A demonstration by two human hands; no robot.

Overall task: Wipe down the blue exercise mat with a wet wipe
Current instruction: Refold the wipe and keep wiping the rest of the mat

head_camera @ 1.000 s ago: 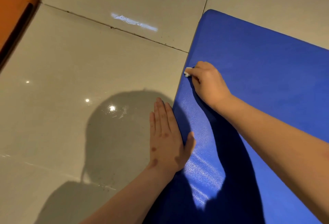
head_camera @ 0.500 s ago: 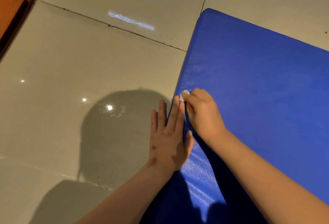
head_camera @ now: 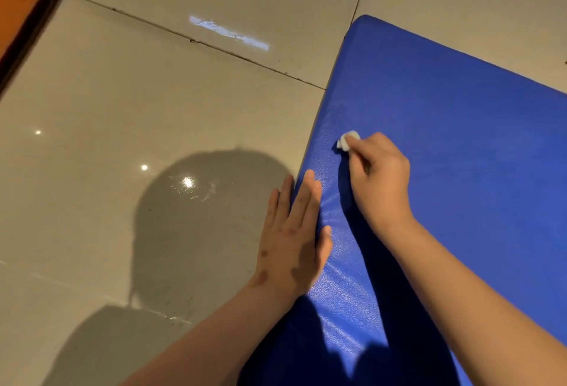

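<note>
Right hand (head_camera: pixel 380 180) slid farther onto mat (head_camera: pixel 466 128), wipe (head_camera: pixel 348 140) protruding beyond grip.

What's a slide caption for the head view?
Right hand pinches wipe against mat; left hand lies flat across its edge.

We can read no text, label, brand, number or sign anywhere in view. The blue textured exercise mat (head_camera: pixel 460 140) shows us only its plain grained surface, the small white wadded wet wipe (head_camera: pixel 346 141) is unmarked, and the glossy beige floor tiles (head_camera: pixel 153 94) carry only reflected light.
</note>
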